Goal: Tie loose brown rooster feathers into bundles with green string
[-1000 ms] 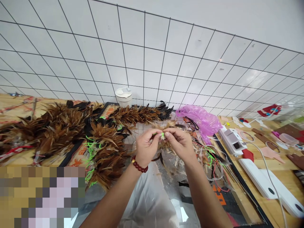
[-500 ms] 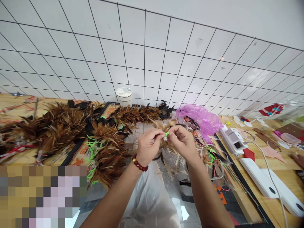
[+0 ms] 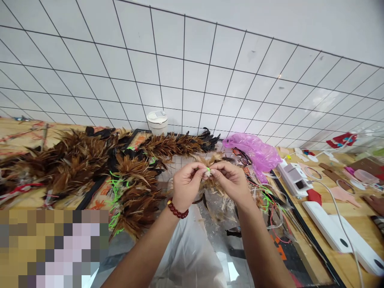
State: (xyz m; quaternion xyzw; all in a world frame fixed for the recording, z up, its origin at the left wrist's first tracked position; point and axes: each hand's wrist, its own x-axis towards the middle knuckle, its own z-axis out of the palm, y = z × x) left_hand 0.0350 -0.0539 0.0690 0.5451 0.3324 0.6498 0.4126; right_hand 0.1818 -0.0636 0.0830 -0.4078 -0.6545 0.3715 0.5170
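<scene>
My left hand [image 3: 188, 183], with a dark red bead bracelet [image 3: 177, 210] on its wrist, pinches a bright green string [image 3: 208, 170]. From the other side my right hand [image 3: 230, 181] pinches the same string, and the fingertips of both hands nearly meet. Pale quill ends [image 3: 208, 174] show at the string between the thumbs. Light brown feathers [image 3: 211, 161] spread behind the fingers; the hands partly hide them. Left of my hands lies a pile of brown feather bundles [image 3: 136, 196], their ends tied with green strings [image 3: 116, 196].
A row of brown and black feathers [image 3: 177, 145] lies below the wall grid. Behind it stands a white lidded cup [image 3: 157, 122]. A purple plastic bag [image 3: 255, 150] and glasses [image 3: 242, 157] are at the right, with white devices [image 3: 327, 226] beyond. Another person's hand [image 3: 375, 204] shows at the right edge.
My hands have drawn closer together at the string, and less of the green shows between the fingers. Other things lie as before.
</scene>
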